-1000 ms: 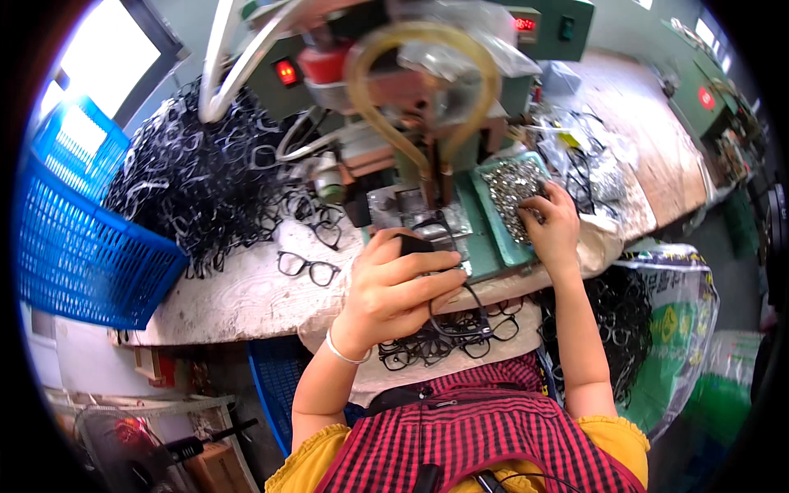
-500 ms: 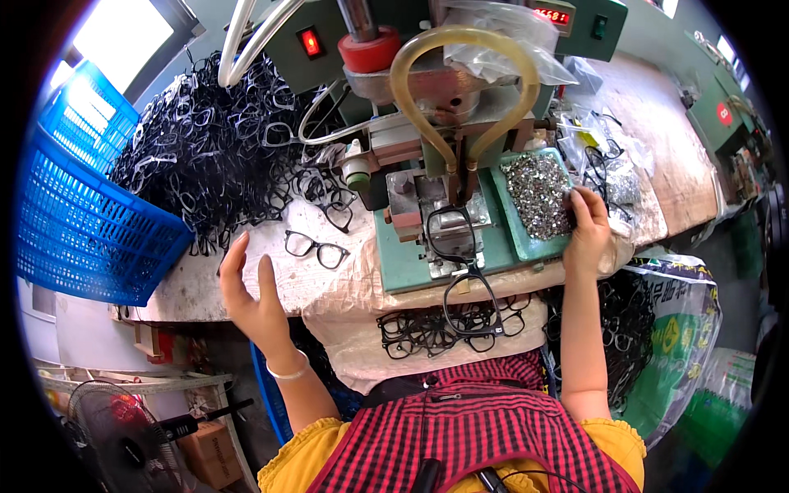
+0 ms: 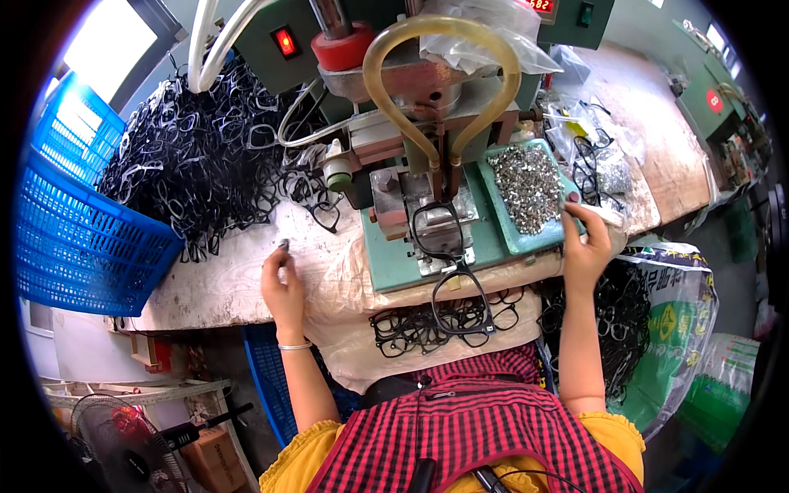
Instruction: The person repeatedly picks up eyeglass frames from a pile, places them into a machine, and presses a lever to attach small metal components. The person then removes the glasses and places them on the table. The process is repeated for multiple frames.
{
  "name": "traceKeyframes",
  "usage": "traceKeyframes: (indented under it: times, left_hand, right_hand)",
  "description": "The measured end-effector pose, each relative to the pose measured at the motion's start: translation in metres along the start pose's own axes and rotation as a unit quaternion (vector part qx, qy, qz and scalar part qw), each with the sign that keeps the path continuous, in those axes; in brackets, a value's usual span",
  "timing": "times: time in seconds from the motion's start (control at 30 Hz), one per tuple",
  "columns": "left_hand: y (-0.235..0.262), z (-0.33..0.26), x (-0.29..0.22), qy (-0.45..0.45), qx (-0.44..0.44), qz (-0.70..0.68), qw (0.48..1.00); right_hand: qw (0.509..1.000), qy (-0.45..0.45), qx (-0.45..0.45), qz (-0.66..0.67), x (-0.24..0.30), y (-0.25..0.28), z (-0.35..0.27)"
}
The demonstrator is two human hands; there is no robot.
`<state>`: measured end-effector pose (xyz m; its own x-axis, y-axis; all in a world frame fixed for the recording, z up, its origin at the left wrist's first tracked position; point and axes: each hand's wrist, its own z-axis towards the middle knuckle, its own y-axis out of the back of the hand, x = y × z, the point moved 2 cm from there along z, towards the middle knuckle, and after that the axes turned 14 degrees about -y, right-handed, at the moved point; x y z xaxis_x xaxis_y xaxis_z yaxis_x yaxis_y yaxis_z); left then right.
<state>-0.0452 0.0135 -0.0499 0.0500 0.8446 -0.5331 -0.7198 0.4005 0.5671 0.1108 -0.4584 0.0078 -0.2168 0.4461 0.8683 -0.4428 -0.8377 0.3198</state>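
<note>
My left hand lies on the cloth-covered bench, left of the green press machine, fingers straight and close together, nothing seen in it. A black eyeglass frame sits on the machine's jig, its lower half hanging over the front edge. My right hand is at the right rim of the green tray of small metal parts. Its fingertips are pinched together, and whether they hold a part is too small to tell.
A big heap of black frames covers the bench's back left beside a blue basket. More frames lie on the cloth over my lap. A bag of frames stands at my right. A fan sits on the floor.
My left hand left the frame on the jig and swung left onto the bench, first spread wide, now with fingers drawn together. My right hand stayed at the tray.
</note>
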Motion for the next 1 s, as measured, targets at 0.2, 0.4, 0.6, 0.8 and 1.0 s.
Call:
traceKeyframes:
  times: [0.2, 0.4, 0.6, 0.8, 1.0]
  left_hand:
    - [-0.003, 0.025, -0.03, 0.009, -0.119, -0.29, 0.95]
    - [-0.055, 0.044, -0.057, -0.018, -0.091, -0.361, 0.928]
    - [-0.047, 0.044, -0.101, 0.009, -0.148, -0.316, 0.937]
    - [0.006, 0.114, -0.215, -0.245, -0.156, -0.391, 0.873]
    - [-0.006, 0.109, -0.228, -0.296, -0.113, -0.418, 0.851]
  right_hand:
    - [0.992, -0.037, 0.089, 0.079, 0.029, 0.007, -0.018]
    - [0.959, 0.068, 0.203, 0.188, 0.109, -0.076, -0.003]
    - [0.914, -0.076, 0.225, 0.329, 0.104, -0.096, -0.021]
    - [0.846, -0.174, 0.308, 0.399, 0.131, -0.09, -0.025]
    - [0.895, -0.117, 0.293, 0.315, 0.136, -0.067, -0.03]
